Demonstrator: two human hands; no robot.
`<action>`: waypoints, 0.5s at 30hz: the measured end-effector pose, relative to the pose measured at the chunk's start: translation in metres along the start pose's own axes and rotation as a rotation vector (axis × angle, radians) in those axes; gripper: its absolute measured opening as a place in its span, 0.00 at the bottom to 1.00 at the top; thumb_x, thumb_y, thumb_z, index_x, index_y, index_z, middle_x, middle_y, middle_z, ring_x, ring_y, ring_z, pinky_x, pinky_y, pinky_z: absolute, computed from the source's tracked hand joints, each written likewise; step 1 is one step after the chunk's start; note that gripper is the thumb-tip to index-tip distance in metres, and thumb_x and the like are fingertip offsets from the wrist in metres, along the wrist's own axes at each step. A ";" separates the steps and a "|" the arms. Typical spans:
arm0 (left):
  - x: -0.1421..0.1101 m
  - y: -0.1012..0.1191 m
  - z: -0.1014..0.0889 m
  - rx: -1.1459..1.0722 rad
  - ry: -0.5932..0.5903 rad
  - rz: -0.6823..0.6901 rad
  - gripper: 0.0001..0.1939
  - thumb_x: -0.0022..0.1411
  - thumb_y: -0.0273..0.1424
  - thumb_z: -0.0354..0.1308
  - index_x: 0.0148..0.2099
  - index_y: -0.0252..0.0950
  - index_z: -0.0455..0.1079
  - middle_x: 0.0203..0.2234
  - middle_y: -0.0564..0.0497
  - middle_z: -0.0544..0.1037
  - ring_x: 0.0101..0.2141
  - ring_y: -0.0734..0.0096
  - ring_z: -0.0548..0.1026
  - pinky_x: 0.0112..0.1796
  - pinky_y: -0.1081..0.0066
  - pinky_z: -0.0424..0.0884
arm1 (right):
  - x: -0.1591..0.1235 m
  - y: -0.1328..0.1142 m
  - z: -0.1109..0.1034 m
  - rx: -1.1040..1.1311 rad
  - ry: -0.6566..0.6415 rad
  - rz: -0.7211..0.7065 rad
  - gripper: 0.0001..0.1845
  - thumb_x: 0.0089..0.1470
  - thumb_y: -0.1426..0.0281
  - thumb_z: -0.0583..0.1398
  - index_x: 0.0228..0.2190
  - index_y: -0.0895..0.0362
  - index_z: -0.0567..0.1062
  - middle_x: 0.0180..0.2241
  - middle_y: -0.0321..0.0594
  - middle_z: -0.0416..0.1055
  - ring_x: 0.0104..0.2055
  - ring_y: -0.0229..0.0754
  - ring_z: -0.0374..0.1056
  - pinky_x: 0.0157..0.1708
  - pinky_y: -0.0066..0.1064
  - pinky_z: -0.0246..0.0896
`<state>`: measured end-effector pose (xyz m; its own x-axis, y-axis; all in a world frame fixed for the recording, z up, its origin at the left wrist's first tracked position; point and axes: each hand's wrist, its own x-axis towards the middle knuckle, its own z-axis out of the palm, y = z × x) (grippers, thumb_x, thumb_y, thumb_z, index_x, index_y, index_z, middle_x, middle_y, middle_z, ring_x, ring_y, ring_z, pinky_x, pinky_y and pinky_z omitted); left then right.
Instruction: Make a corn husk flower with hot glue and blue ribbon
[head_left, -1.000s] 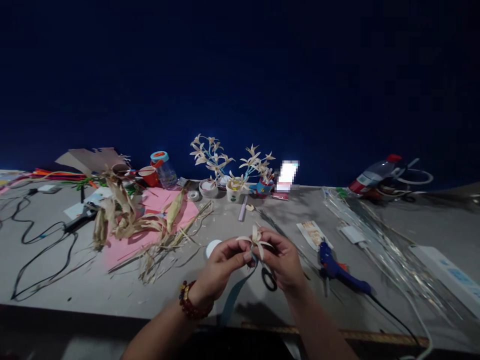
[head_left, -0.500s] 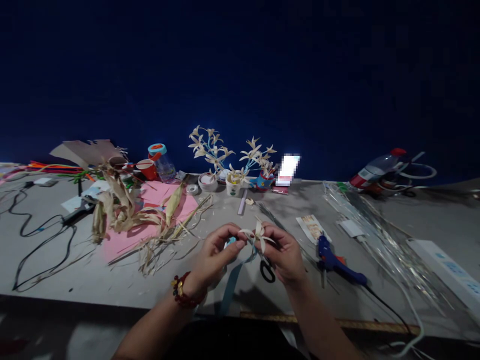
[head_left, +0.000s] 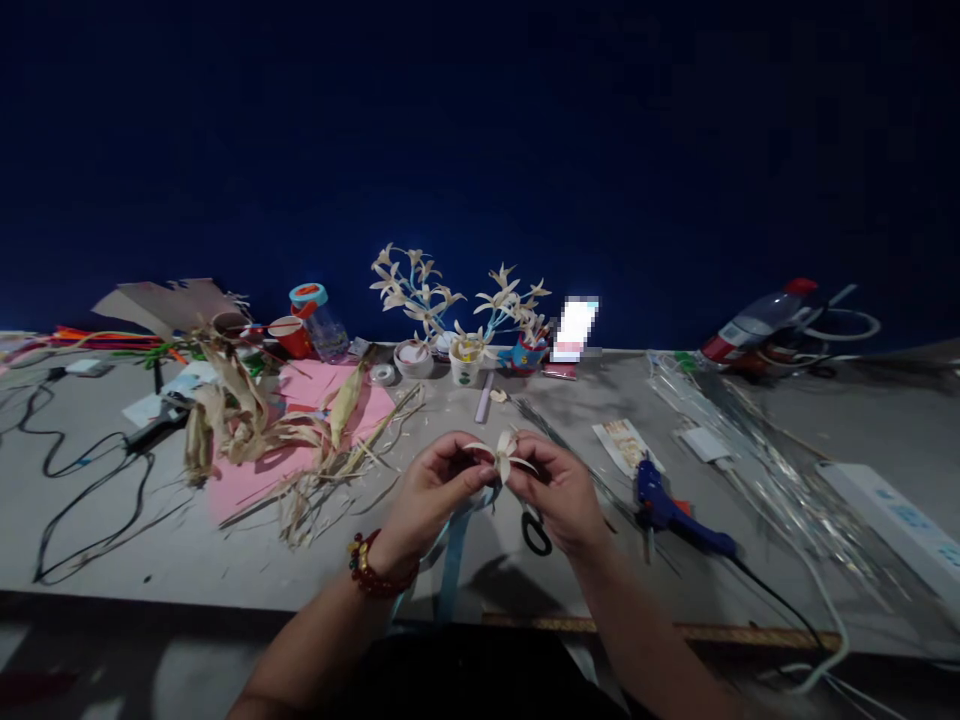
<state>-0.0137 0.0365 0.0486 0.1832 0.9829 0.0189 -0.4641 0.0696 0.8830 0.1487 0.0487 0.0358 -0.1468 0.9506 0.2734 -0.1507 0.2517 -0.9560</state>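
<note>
Between my two hands, above the grey table, is a pale corn-husk flower [head_left: 505, 462] with narrow pointed petals. My left hand [head_left: 444, 487] pinches it from the left, thumb on top, a beaded bracelet on the wrist. From the other side my right hand [head_left: 561, 492] grips it with closed fingers. A light blue ribbon [head_left: 451, 560] hangs beneath the left hand towards the table edge. The black handle of a pair of scissors [head_left: 536, 534] shows beside my right palm; its blades are hidden. Finished-looking flower sprays [head_left: 416, 290] stand upright in a white cup [head_left: 465, 370].
Dry corn husks [head_left: 247, 420] lie over pink paper [head_left: 225, 495] to the left. On the right lie a blue glue gun [head_left: 679, 520] with its cord, wire bundles [head_left: 780, 480] and a power strip [head_left: 900, 520]. A bottle [head_left: 757, 325] and lit phone [head_left: 576, 330] are farther back.
The flower has turned so its petals spread more upward and sideways between the fingers. My hands have come closer together, and less of the blue stem shows.
</note>
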 end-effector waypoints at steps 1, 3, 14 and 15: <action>0.001 0.000 0.000 -0.017 0.005 0.000 0.11 0.50 0.31 0.73 0.34 0.34 0.75 0.28 0.52 0.78 0.30 0.76 0.73 0.33 0.77 0.70 | 0.001 -0.001 0.000 0.001 -0.007 0.002 0.13 0.48 0.61 0.69 0.23 0.55 0.75 0.26 0.35 0.66 0.31 0.40 0.61 0.31 0.30 0.56; 0.002 0.000 -0.001 -0.039 0.017 0.003 0.11 0.49 0.30 0.74 0.34 0.34 0.76 0.28 0.52 0.78 0.30 0.76 0.74 0.34 0.77 0.70 | 0.002 -0.002 0.001 0.005 -0.016 0.005 0.12 0.49 0.61 0.69 0.24 0.55 0.76 0.27 0.36 0.68 0.32 0.40 0.63 0.33 0.30 0.58; 0.001 0.002 -0.007 0.045 0.033 0.059 0.05 0.55 0.28 0.70 0.36 0.36 0.78 0.31 0.52 0.81 0.32 0.76 0.76 0.36 0.78 0.71 | 0.009 -0.012 0.000 -0.234 -0.032 -0.096 0.10 0.53 0.66 0.66 0.24 0.55 0.74 0.27 0.37 0.70 0.32 0.41 0.65 0.34 0.32 0.60; 0.001 0.002 -0.006 0.049 0.036 0.064 0.05 0.55 0.28 0.70 0.36 0.36 0.78 0.31 0.52 0.81 0.32 0.76 0.76 0.36 0.79 0.71 | 0.009 -0.014 -0.001 -0.261 -0.032 -0.109 0.10 0.53 0.66 0.66 0.24 0.55 0.73 0.27 0.36 0.69 0.31 0.41 0.65 0.34 0.32 0.60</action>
<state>-0.0200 0.0382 0.0475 0.1229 0.9906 0.0600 -0.4310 -0.0011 0.9024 0.1499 0.0540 0.0515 -0.1746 0.9102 0.3754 0.0888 0.3943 -0.9147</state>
